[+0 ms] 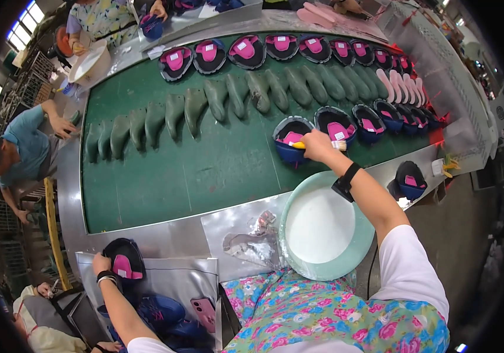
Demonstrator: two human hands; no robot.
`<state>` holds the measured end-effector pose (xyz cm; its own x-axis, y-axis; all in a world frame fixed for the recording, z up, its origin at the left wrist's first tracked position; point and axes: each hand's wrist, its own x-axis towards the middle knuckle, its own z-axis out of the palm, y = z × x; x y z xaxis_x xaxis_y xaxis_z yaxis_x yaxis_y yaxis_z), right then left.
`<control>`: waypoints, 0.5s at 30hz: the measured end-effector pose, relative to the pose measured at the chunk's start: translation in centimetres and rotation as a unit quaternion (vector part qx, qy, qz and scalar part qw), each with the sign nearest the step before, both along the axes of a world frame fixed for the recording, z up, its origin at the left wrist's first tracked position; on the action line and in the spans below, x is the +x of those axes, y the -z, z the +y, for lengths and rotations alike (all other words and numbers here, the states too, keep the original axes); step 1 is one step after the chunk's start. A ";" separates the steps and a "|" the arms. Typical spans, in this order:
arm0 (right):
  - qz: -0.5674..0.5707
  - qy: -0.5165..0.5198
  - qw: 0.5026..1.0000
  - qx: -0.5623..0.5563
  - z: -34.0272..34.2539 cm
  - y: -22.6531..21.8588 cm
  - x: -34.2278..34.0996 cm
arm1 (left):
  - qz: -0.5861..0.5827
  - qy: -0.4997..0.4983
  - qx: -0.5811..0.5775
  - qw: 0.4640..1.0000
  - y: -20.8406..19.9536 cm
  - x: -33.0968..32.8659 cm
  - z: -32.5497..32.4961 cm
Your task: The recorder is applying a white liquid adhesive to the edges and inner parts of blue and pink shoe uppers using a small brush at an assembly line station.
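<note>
My left hand (103,264) is closed on the rim of a dark shoe upper (127,262) with a pink lining, above a grey-lined bin at lower left. My right hand (319,147) is closed round a paintbrush (339,145) with a yellow handle end and pale bristles. It lies over the near right edge of a navy shoe upper (290,155) on the green belt; whether its fingers also grip that upper is hidden. Close to my right forearm stands a pale green basin (289,235) of white liquid (321,220).
Green shoe lasts (195,110) line the green belt (146,188), with shoe uppers (247,52) behind and pink insoles (398,85) at right. The bin (175,267) holds blue uppers (160,310) and a pink phone (203,313). A co-worker (25,144) is at left.
</note>
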<state>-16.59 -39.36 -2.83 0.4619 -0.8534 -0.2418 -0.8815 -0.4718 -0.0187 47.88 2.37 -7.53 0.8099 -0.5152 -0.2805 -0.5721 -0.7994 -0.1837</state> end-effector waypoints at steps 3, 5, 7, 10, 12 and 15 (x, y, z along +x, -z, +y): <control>-0.041 -0.023 0.998 -0.047 1.9 -2.5 2.0 | 0.015 0.058 -0.116 0.991 -0.9 -2.6 -2.9; -0.174 -0.069 0.980 -0.063 5.7 -5.0 5.7 | 0.032 0.106 -0.207 0.972 -4.5 -9.6 -6.6; -0.283 -0.170 0.941 -0.067 10.8 -7.9 10.0 | 0.104 0.158 -0.321 0.928 -6.9 -16.3 -9.7; -0.353 -0.246 0.902 -0.019 18.2 -11.9 13.6 | 0.247 0.149 -0.440 0.850 -10.8 -25.6 -13.7; -0.359 -0.262 0.896 -0.013 20.4 -12.4 13.3 | 0.397 0.085 -0.517 0.753 -13.2 -29.9 -13.7; -0.291 -0.277 0.915 0.040 21.8 -12.1 10.9 | 0.598 -0.036 -0.534 0.596 -16.3 -32.6 -11.8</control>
<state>-5.69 -17.52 9.29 0.8884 -0.4396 0.1322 -0.3369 -0.8199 -0.4628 15.32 -9.38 8.81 0.3903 -0.8936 -0.2219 0.2593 -0.1246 0.9577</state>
